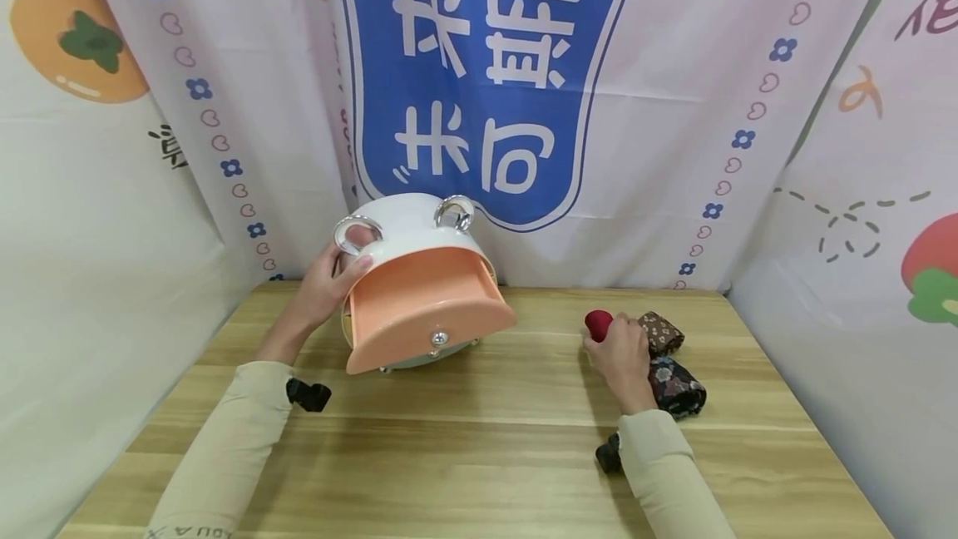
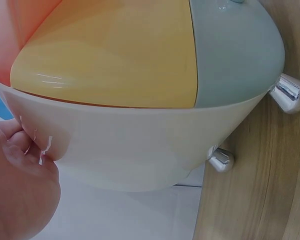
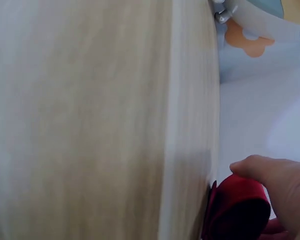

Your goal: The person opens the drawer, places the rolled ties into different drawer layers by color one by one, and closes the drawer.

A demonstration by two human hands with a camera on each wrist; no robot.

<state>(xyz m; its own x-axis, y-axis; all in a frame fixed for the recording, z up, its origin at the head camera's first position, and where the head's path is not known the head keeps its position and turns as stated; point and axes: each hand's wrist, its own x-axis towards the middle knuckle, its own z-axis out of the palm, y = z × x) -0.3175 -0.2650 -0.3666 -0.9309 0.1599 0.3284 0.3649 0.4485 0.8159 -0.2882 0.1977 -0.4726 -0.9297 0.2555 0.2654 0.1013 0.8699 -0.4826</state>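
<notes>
Left hand [image 1: 327, 281] curled on the white drawer box's [image 1: 404, 227] side near the counter's [image 1: 479, 447] back edge, peach drawer [image 1: 427, 306] out, right hand [image 1: 621, 353] pinching a rolled red cloth [image 1: 598, 323] toward the right edge, left wrist view alone showing chrome feet [image 2: 289, 94].

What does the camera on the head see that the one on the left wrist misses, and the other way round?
Only the head view shows the right hand gripping a red roll, two patterned rolls beside it, the pulled-out peach drawer and the printed backdrop. Only the left wrist view shows the yellow drawer and grey-blue drawer lower down and the chrome feet from close by. Both show the left hand on the white storage box and the wooden table.
</notes>
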